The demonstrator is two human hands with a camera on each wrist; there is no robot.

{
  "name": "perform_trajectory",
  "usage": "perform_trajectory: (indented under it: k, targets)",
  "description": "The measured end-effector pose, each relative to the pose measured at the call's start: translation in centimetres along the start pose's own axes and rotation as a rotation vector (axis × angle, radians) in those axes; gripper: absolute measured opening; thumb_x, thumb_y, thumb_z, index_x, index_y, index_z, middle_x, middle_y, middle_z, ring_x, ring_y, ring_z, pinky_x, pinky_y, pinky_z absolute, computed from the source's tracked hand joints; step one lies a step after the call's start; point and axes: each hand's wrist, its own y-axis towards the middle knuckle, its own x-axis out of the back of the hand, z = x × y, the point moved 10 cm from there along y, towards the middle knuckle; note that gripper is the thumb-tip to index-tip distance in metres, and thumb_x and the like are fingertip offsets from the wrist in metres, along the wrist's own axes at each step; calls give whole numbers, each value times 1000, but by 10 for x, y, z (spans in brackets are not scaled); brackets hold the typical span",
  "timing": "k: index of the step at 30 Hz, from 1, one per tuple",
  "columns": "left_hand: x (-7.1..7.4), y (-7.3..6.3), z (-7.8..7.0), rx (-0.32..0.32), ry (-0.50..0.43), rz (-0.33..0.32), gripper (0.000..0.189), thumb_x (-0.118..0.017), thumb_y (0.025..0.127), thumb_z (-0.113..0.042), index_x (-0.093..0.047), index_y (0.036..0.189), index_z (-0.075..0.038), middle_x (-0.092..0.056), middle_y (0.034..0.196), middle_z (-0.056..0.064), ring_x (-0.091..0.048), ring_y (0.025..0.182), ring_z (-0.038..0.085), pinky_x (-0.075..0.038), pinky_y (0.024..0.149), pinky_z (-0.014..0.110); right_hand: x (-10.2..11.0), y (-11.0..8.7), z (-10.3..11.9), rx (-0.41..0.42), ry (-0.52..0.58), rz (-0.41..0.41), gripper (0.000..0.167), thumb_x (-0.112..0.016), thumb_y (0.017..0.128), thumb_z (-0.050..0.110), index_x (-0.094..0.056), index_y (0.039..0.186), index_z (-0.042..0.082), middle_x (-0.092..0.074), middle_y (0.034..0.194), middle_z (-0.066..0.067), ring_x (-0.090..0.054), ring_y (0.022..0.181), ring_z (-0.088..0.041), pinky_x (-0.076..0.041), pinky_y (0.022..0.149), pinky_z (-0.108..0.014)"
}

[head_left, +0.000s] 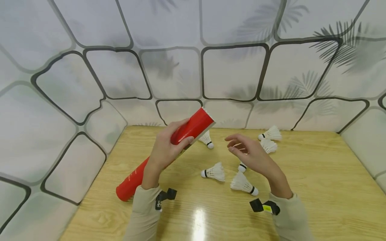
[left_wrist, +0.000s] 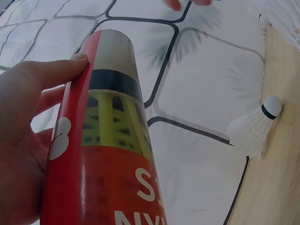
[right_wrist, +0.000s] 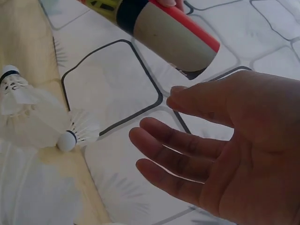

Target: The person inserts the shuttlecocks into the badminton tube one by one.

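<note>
My left hand [head_left: 164, 147] grips a red shuttlecock tube [head_left: 197, 125] near its upper end. Fingers and thumb wrap round it, and the tube slants up to the right, its lower end [head_left: 128, 189] close over the table. The left wrist view shows a grey end band, a dark stripe and a yellow-green patterned part on the tube [left_wrist: 115, 117]. To the right of the tube's upper end my right hand [head_left: 253, 154] hovers, holding nothing, fingers loosely bent. Under it a shuttlecock [head_left: 242, 166] is partly hidden. Another shuttlecock [head_left: 207, 140] lies behind the tube.
Two shuttlecocks lie between my forearms, one [head_left: 213, 172] pointing left and one [head_left: 242, 184] pointing right. Farther back on the right are two more, a shuttlecock [head_left: 270, 134] and its neighbour [head_left: 268, 146]. Patterned cloth walls [head_left: 235, 72] border the wooden table [head_left: 325, 187].
</note>
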Motion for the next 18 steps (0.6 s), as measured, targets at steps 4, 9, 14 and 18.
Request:
perform_trajectory:
  k: [4,9,14,18]
  targets:
    - [0,1,4,19,1,4,57,-79,92,-28,-59,146,-22,-64,132,-1,-61,105,21,-58,82,43,-19,-2,-11,-40,-43,106,32,-60,106,21,-61,136,12,-70,115,-5,-69,104,-22,-56,88,-42]
    - [0,1,7,35,7,5,58,-79,93,-29,-58,146,-24,-63,132,-1,-60,106,21,-58,82,44,-39,-5,-21,-87,-66,228,34,-60,105,22,-60,137,10,-72,109,-8,-71,96,-27,-56,79,-39]
    - [-1,0,7,30,16,8,58,-79,92,-29,-58,146,-24,-64,132,-1,-61,107,21,-58,81,45,-58,-4,-24,-98,-28,296,31,-60,105,19,-61,133,6,-73,101,-9,-71,90,-29,-55,70,-35]
    - [-3,0,6,26,22,10,57,-79,92,-30,-59,145,-23,-64,131,0,-61,107,21,-59,81,44,-70,-1,-28,-96,-21,315,30,-62,104,19,-64,130,6,-72,101,-6,-69,89,-22,-55,72,-33]
